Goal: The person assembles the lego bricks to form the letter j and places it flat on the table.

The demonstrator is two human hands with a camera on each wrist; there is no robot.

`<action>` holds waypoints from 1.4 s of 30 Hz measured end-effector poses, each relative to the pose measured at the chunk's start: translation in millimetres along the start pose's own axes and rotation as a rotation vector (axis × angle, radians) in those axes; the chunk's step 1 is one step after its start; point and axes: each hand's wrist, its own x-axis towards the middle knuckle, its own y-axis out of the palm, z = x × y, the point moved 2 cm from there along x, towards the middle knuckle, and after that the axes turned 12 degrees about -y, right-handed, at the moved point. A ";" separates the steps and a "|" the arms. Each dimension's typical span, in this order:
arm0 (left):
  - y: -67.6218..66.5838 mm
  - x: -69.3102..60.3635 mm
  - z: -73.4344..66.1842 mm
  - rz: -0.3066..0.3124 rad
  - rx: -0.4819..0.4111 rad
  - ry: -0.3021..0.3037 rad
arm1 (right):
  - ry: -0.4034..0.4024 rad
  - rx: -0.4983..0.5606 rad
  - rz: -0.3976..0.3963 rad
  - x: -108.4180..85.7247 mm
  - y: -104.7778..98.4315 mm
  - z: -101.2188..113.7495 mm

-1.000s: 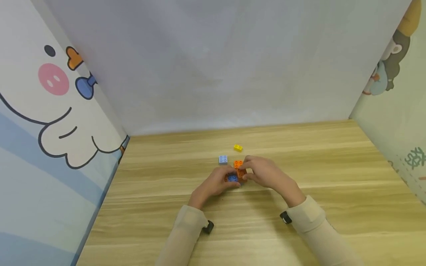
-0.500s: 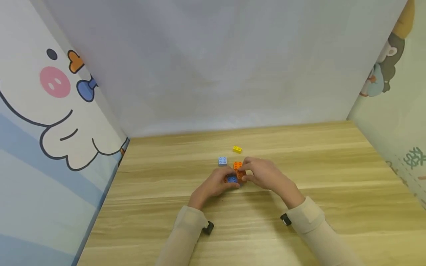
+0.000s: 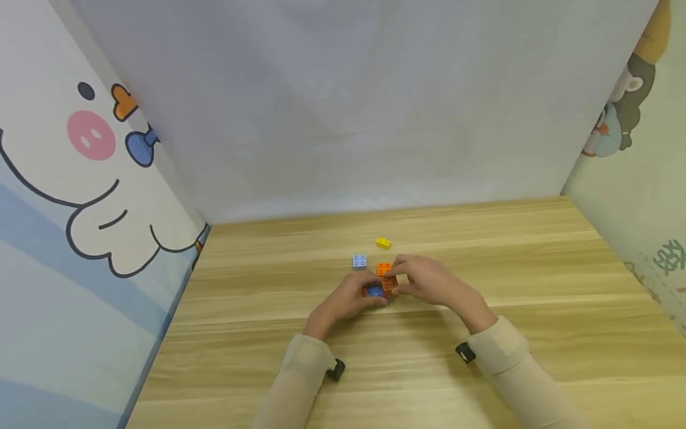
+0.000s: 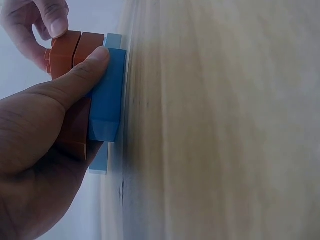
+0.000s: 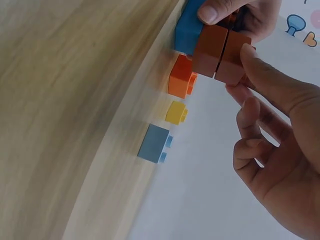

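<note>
In the head view my left hand grips a blue brick low on the table, its thumb along the near side. The left wrist view shows that thumb across the blue brick and a brown-orange brick stacked on it. Another dark brown-orange brick sits on the blue one, partly hidden by the hand. My right hand pinches the uppermost brown-orange brick between thumb and fingers. Only a narrow seam shows between it and the brick below.
Just beyond the hands an orange brick stands on the wooden table. A light blue brick lies to its left, a small yellow brick farther back. The right wrist view also shows a grey-blue brick. A white wall closes the back.
Very little differs. My right wrist has shifted slightly to the right while its fingers stay on the brown-orange brick. The left hand keeps its hold on the blue brick.
</note>
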 end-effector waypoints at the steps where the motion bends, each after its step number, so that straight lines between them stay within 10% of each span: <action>1: 0.4 0.1 0.0 -0.001 0.003 -0.003 | -0.001 0.009 0.003 -1.0 -1.1 -1.1; 42: -1.7 -3.2 -8.8 -0.007 0.023 -0.026 | 0.225 -0.014 -0.039 -18.9 -7.5 -53.3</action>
